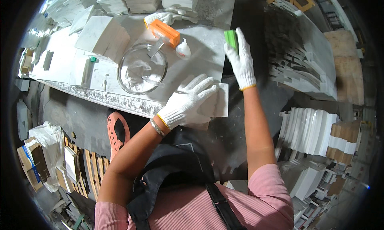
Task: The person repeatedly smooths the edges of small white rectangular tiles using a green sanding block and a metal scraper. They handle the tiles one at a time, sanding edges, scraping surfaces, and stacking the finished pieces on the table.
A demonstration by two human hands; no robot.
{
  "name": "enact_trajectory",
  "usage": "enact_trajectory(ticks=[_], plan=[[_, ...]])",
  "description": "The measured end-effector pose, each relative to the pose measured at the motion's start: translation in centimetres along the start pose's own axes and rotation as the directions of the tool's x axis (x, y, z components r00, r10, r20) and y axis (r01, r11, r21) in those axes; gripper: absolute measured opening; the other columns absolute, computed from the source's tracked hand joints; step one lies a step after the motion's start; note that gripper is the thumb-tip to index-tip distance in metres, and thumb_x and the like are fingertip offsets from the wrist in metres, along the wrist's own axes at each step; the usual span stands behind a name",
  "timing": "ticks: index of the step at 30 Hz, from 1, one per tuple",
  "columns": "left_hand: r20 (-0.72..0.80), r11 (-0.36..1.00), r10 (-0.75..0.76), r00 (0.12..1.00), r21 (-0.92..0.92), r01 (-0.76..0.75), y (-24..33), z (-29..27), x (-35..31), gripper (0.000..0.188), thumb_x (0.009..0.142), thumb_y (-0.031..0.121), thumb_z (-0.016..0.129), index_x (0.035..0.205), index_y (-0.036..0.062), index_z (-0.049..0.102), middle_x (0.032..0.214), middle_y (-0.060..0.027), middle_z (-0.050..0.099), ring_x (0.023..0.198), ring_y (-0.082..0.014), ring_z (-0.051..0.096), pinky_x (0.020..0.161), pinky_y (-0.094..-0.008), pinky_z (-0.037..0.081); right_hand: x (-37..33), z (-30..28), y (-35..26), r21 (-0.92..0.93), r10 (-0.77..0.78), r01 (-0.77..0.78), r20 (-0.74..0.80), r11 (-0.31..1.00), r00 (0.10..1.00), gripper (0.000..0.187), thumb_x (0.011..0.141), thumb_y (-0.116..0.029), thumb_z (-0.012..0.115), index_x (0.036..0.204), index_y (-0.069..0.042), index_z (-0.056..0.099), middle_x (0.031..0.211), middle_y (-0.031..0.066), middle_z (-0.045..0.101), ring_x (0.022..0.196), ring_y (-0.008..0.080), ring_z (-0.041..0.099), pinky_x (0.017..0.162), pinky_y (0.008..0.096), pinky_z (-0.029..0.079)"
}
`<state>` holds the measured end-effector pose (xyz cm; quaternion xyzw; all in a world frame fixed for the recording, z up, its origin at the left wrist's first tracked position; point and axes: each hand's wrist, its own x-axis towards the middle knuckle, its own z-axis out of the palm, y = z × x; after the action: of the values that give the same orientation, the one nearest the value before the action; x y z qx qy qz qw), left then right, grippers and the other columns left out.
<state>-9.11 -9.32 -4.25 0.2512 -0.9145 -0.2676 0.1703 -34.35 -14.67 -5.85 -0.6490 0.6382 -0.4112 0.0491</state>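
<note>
My left hand (188,102), in a white knit glove, lies on a flat white stone tile (222,101) at the near right corner of the worktable. Its fingers are stretched out, and the tile juts past the table edge. Beyond it and to the right, my gloved right hand (241,66) is raised beside the table, closed around a small green block (231,40); its exact kind is unclear. Left of my left hand stands a round clear bowl (120,76) with white material inside and a flat scraper (156,48) across its rim.
Near the bowl are a small white squeeze bottle (183,50), an orange box (170,37) and spare white gloves (172,16). Stacked white tiles (102,36) occupy the table's left and far side. More stone pieces (308,58) stand at the right, with wooden pallets (94,168) at lower left.
</note>
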Motion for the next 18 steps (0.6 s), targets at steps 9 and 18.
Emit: enact_trajectory(ticks=[9,18], plan=[[-0.126,0.998,0.001,0.992,-0.060,-0.008,0.3,0.2,-0.3,0.090,0.062,0.041,0.083,0.141,0.0086,0.054,0.143,-0.0157,0.054,0.138,-0.0397,0.047,0.114,-0.0527,0.038,-1.8,-1.9,-3.1,0.102,0.114,-0.116,0.026,0.988,0.993,0.060,0.101,-0.040,0.065,0.146,-0.002,0.052,0.141,0.0241,0.057,0.130,0.0377,0.056,0.109,0.0431,0.044],[-0.210,0.989,-0.067,0.975,-0.143,0.037,1.6,0.7,-1.4,0.100,0.057,0.033,0.090,0.145,0.0054,0.049,0.144,-0.0194,0.052,0.139,-0.0411,0.045,0.115,-0.0516,0.037,-15.0,-6.7,-8.5,0.272,0.576,-0.722,0.456,0.636,0.679,0.046,0.097,-0.033,0.072,0.127,0.001,0.067,0.112,0.0094,0.074,0.100,0.0142,0.066,0.090,0.0304,0.052]])
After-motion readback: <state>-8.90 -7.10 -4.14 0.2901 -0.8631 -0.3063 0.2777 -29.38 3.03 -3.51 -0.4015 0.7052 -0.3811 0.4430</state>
